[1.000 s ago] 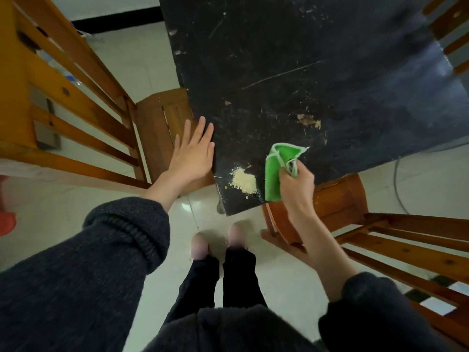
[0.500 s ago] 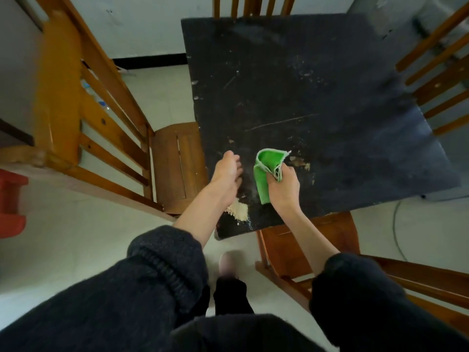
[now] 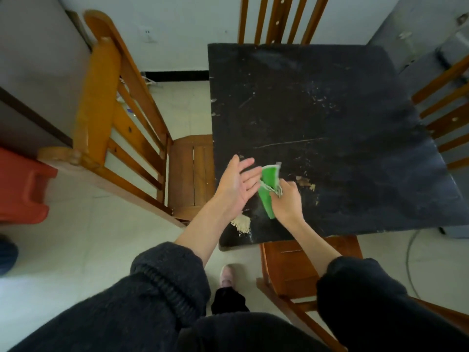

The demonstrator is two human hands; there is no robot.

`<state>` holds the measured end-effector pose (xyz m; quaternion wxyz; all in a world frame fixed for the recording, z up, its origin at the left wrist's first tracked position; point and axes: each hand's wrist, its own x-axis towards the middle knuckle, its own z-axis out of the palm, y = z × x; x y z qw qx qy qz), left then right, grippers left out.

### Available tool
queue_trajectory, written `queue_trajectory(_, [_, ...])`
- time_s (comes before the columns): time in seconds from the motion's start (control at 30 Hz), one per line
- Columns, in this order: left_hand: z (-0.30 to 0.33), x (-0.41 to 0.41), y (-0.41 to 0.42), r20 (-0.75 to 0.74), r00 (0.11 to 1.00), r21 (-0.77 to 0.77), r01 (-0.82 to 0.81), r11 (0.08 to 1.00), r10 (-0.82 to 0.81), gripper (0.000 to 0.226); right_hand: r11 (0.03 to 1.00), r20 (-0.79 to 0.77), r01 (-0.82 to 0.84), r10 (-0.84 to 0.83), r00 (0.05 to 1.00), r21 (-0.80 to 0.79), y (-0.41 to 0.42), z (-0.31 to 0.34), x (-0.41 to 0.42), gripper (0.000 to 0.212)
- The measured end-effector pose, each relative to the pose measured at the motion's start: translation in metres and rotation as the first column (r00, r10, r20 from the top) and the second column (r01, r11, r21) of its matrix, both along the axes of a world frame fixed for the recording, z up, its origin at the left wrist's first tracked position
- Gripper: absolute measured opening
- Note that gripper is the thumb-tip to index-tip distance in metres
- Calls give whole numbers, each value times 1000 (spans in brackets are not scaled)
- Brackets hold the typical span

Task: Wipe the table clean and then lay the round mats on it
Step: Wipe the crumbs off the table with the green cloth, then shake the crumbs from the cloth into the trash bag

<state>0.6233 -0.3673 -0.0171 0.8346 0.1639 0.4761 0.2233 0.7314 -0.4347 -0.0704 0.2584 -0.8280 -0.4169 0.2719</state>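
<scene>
Fingers of the right hand (image 3: 285, 200) curl round a folded green cloth (image 3: 268, 191), holding it down on the near left part of the black table (image 3: 342, 118). Just beside it the left hand (image 3: 234, 185) hovers palm up with straight, slightly spread fingers, its fingertips (image 3: 255, 171) touching the cloth's edge. A pale crumb pile (image 3: 241, 223) lies at the table's near left corner, below the left wrist, and smaller crumbs (image 3: 305, 182) lie right of the right hand.

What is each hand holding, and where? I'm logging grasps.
Right hand grips the green cloth at its bunched right edge; left hand holds nothing.

Wooden chairs (image 3: 187, 174) around; red plastic bin (image 3: 20, 186) on floor, left.
</scene>
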Motion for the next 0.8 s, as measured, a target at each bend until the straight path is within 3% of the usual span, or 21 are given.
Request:
queue_trajectory(0.13, [-3, -53, 3, -252, 964, 212, -25, 977, 80, 37, 999, -28, 19, -18, 999, 36, 22, 20, -18, 6])
queue_trajectory(0.27, [-8, -127, -2, -436, 876, 389, -23, 921, 206, 27, 995, -382, 95, -74, 921, 37, 43, 52, -79, 14])
queue_trajectory(0.5, [-10, -297, -18, -333, 941, 379, 75, 923, 60, 37, 984, -689, -171, 151, 709, 39, 55, 65, -265, 11])
queue_trajectory(0.67, [-15, -454, -19, -341, 906, 403, -99, 910, 250, 28, 918, -814, -392, 178, 552, -65, 81, 56, -414, 18])
queue_trajectory(0.73, [-20, -531, -22, -389, 850, 388, -199, 900, 355, 29, 860, -754, -493, 238, 612, -129, 95, 48, -488, 26])
queue_trajectory(0.8, [-21, -578, -24, -420, 804, 360, -278, 891, 420, 34, 844, -555, -525, 386, 737, -110, 106, 40, -532, 36])
